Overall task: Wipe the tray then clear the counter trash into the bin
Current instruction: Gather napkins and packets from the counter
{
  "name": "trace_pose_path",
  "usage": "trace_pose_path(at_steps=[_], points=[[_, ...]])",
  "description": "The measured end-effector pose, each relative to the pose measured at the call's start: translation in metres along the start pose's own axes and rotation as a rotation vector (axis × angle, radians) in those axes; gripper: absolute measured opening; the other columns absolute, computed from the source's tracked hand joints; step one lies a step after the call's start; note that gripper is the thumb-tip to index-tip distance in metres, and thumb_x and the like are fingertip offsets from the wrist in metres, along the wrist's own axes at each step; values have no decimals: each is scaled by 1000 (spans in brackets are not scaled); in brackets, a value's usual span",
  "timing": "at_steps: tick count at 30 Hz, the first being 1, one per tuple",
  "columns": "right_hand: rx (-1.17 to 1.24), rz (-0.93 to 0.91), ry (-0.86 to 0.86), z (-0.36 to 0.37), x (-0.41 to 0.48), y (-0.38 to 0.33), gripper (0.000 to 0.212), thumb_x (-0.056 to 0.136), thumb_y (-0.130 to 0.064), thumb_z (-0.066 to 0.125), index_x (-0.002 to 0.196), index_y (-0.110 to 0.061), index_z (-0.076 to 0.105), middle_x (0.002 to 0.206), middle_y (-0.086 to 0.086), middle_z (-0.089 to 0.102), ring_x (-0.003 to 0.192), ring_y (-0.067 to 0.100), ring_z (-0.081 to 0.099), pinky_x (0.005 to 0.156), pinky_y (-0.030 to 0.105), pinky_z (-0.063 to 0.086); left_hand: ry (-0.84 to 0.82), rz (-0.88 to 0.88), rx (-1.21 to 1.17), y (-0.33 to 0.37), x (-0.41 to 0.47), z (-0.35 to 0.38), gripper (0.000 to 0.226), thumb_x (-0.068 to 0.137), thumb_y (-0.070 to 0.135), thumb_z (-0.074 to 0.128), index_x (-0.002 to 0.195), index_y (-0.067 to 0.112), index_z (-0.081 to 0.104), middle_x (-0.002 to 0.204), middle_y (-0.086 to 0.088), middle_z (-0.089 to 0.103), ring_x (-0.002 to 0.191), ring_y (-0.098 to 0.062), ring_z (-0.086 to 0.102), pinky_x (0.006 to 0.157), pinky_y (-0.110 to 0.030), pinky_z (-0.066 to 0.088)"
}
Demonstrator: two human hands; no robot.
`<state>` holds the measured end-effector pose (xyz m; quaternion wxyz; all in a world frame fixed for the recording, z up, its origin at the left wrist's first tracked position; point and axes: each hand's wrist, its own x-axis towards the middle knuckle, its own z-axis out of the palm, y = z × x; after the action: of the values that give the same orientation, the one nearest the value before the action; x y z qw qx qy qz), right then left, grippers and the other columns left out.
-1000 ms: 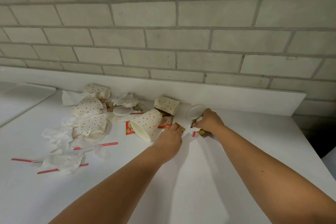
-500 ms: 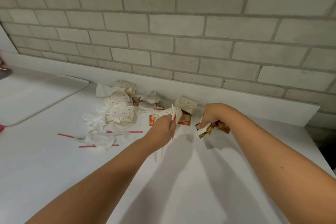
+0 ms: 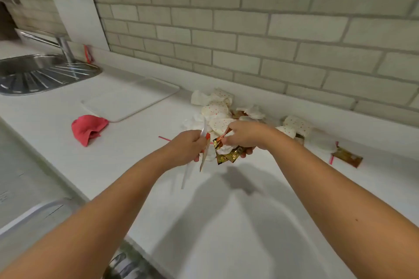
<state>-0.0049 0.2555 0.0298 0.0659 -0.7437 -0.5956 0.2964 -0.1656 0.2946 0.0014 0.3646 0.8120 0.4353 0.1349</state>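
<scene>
My left hand [image 3: 186,148] grips a flattened paper cup and an orange-edged wrapper [image 3: 205,154] above the white counter. My right hand [image 3: 246,137] holds a bunch of gold-brown sachets and crumpled white paper [image 3: 227,154], lifted off the counter. Behind both hands lies the trash pile [image 3: 217,108] of dotted paper cups, lids and napkins against the wall. A white tray [image 3: 127,102] lies flat to the left of the pile, and a red cloth [image 3: 88,128] is crumpled in front of it. No bin is in view.
A steel sink with drainer [image 3: 40,72] and tap sits at the far left. A white board [image 3: 79,20] leans on the brick wall. A brown sachet [image 3: 347,157] and a dotted cup [image 3: 297,125] lie to the right. The counter's front edge [image 3: 68,186] runs diagonally at lower left.
Both hands have lifted off the counter with trash in them and come closer together. The view has swung left, bringing the tray, red cloth and sink into sight.
</scene>
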Motion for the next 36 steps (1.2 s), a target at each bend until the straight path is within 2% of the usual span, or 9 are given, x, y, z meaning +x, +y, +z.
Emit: trace_pose_path(at_steps=[9,18,20,23,26,28,31,33,36], points=[[65,-274,-137,93,7,-157,26,97,-15,39,117,-1,48,70,8,58,48,16,50,43,22,39,93,-193,13,-105,-97,-106,35,97,20,34,67,16,50,67,-5,54,64,-16,43,67,-29,36],[-55,-387,-238,225,21,-237,27,94,-17,48,117,-4,50,104,17,64,56,22,58,39,23,43,58,-459,5,-232,-182,-118,35,100,31,32,76,12,51,67,-3,53,63,-17,49,62,-27,38],[-105,-375,-249,257,28,-241,26,94,-17,48,116,-4,52,109,18,63,69,28,64,47,27,46,48,-533,-33,-260,-198,-107,35,100,32,31,77,14,50,70,-2,54,63,-15,50,60,-25,40],[-147,-320,-229,300,41,-243,28,93,-17,50,119,-5,50,118,15,59,102,31,60,70,29,44,47,-641,-68,-294,-220,-89,33,101,33,32,84,14,52,72,2,54,63,-9,50,59,-22,41],[-134,-294,-202,331,53,-245,33,93,-17,51,123,-8,46,124,15,56,111,30,56,78,30,42,46,-719,-104,-316,-237,-76,35,101,35,31,99,10,56,80,0,58,69,-11,54,63,-24,46],[-111,-290,-234,347,57,-249,48,92,-24,56,133,-10,37,131,14,51,118,30,52,87,34,43,40,-747,-156,-327,-244,-71,37,101,34,30,105,8,56,81,-1,57,65,-12,52,57,-22,45],[-112,-275,-324,366,61,-254,76,87,-35,62,147,-16,20,143,14,38,131,31,41,103,39,38,55,-737,-236,-336,-251,-65,28,101,29,32,92,14,53,71,1,51,55,-10,44,43,-12,36],[-121,-290,-347,373,64,-257,70,89,-33,60,146,-14,24,142,13,40,129,30,43,103,37,39,69,-729,-269,-343,-253,-64,27,101,28,32,86,18,52,69,2,51,54,-9,43,41,-12,35],[-123,-303,-377,372,66,-257,50,92,-23,55,137,-11,39,136,11,49,121,26,51,98,33,44,96,-785,-285,-359,-254,-64,26,101,26,31,94,12,51,71,0,51,57,-10,45,47,-17,35]])
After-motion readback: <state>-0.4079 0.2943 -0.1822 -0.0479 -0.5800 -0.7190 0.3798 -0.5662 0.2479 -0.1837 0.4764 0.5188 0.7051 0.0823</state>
